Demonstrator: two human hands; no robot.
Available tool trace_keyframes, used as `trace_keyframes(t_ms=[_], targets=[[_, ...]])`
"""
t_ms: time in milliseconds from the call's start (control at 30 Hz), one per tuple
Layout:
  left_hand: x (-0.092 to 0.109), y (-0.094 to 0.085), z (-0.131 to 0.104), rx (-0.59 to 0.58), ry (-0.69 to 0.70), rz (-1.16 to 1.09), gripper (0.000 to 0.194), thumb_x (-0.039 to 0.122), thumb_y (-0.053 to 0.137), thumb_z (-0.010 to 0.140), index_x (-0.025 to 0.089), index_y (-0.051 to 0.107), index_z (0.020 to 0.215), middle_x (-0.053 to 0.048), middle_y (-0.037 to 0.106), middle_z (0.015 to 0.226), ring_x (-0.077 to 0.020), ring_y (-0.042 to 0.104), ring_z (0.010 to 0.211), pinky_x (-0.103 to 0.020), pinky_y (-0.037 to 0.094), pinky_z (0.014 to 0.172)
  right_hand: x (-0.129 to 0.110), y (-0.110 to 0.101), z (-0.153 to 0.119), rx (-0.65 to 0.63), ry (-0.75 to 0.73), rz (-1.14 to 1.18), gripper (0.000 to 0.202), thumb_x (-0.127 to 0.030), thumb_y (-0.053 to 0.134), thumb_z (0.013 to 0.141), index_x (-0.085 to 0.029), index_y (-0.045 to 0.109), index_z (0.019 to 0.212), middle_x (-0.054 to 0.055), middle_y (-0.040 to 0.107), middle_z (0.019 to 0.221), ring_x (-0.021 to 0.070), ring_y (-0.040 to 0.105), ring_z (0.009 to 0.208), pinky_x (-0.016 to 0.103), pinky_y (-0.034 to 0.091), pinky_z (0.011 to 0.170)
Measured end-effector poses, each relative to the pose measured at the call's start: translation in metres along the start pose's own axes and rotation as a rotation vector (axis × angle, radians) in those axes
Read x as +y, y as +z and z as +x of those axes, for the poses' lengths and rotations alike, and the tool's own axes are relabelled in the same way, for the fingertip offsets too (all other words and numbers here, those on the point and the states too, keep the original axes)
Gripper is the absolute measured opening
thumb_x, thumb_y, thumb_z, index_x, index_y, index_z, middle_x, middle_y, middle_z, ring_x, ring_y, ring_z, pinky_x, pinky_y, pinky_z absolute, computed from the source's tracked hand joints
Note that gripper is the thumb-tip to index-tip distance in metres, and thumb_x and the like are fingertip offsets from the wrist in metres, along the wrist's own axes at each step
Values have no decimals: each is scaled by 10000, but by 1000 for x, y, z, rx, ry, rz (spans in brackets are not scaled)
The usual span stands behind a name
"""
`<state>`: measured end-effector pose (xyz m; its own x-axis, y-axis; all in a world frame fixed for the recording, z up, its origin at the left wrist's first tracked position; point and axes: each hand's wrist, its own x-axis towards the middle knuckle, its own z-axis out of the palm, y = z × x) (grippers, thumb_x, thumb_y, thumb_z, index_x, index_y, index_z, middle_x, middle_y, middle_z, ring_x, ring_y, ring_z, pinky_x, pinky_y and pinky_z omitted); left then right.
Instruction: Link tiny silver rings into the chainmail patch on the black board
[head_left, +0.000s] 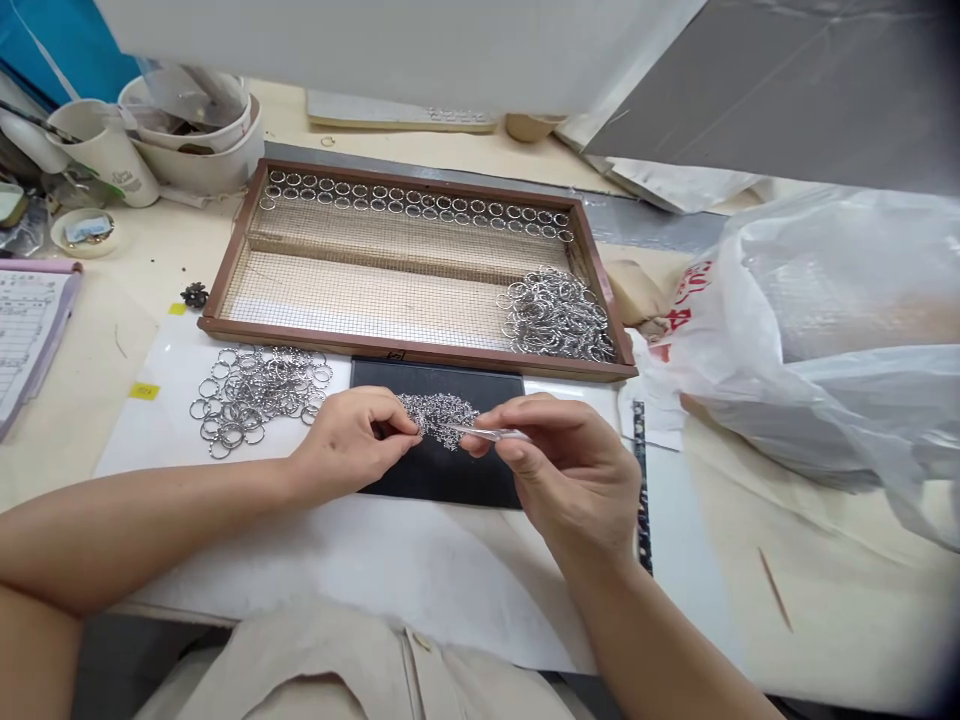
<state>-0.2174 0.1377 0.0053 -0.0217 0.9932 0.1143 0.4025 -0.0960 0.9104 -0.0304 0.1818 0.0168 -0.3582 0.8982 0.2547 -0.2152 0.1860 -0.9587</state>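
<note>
Beads [454,412] are heaped on one black mat [450,482], between the two hands. One pair of tweezers [491,434] is clamped in the fingers of the right hand [581,470]; those of the left hand [349,438] are pinched together, on what cannot be told. Beads seem to be being picked up; a fine, steady grip appears called for. Two ring heaps [274,385] are seen, one left of the mat, one in the single tray [420,357]; neither beads nor rings can be counted.

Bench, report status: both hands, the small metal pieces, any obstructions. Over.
Left hand pinched, contents unclear. Right hand gripping tweezers. Small metal pieces heaped on black mat. No obstruction apparent; framed tray just beyond.
</note>
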Motion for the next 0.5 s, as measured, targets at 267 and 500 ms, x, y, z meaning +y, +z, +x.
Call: trace_keyframes(t_ms=[267,500], targets=[[-2,0,1,-9,19,21,103,88,647,726,145,662,641,-13,648,683,-85,586,609,-177,431,519,0,3,-3,-63,-59,-72,175,-32,662,767,-197,641,820,11,670,828,132,699,711,279,639,644],[-2,0,0,-19,27,0,111,79,621,726,144,653,643,-14,642,690,-84,586,618,-176,438,534,0,4,-5,-114,-133,-152,250,21,651,738,-203,628,845,18,667,838,157,696,726,328,627,634]])
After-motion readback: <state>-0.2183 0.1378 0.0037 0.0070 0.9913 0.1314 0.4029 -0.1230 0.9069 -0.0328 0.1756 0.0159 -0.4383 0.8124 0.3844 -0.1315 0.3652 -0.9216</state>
